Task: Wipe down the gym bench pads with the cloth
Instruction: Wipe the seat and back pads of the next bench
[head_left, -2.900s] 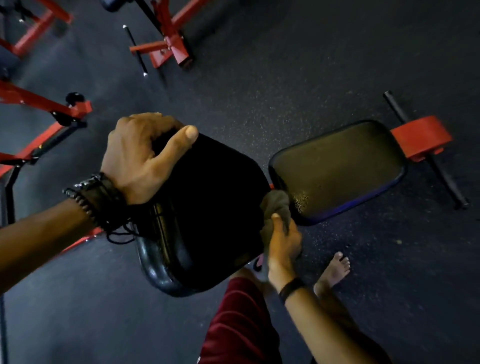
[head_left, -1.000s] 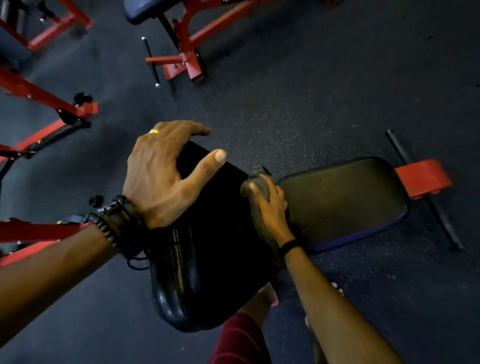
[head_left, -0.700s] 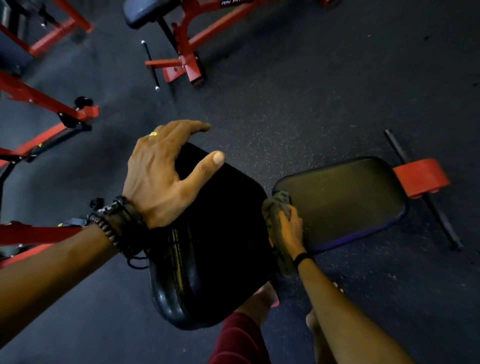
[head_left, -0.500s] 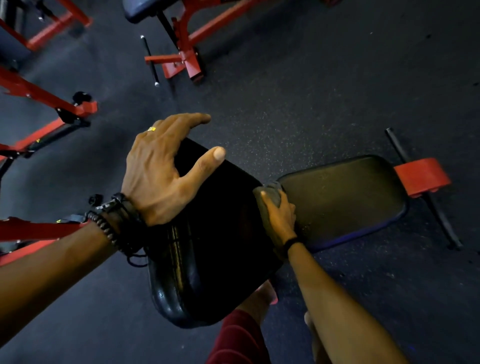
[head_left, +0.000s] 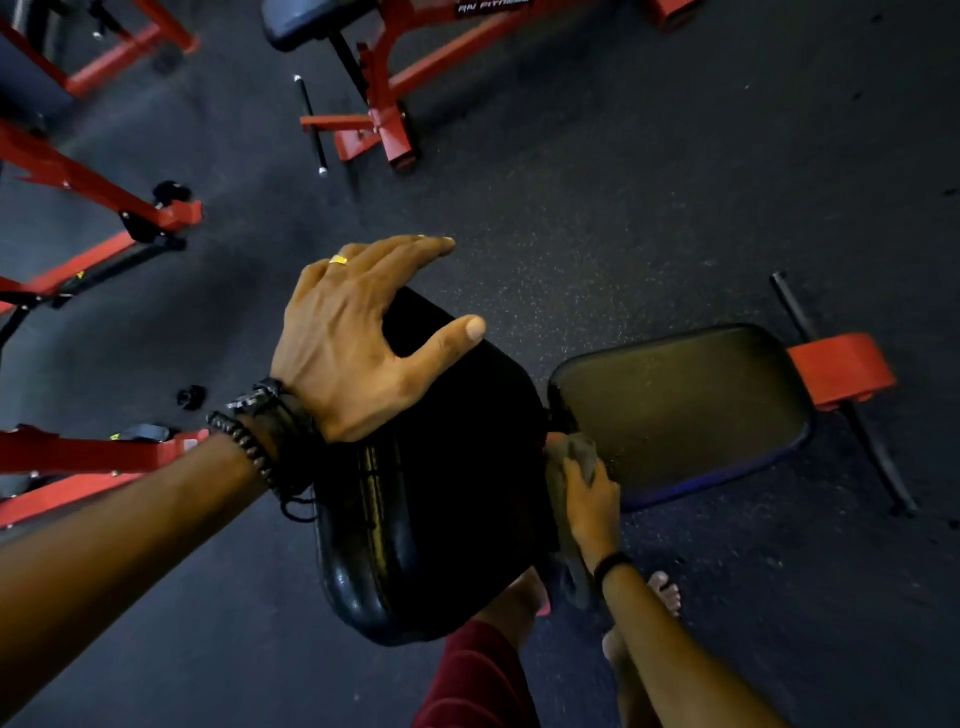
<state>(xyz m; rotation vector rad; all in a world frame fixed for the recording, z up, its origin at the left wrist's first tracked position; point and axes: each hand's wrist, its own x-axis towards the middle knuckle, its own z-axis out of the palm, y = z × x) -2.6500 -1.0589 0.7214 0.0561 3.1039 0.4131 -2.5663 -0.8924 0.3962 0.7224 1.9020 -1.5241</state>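
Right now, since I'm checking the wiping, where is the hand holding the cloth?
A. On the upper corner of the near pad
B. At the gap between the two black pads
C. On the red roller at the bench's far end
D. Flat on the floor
B: the right hand grips the cloth where the near pad meets the far pad.

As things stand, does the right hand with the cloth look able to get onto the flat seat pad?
Probably yes. The right hand grips the cloth right at the near corner of the seat pad, whose top is bare. The left hand rests on the raised back pad, out of the way.
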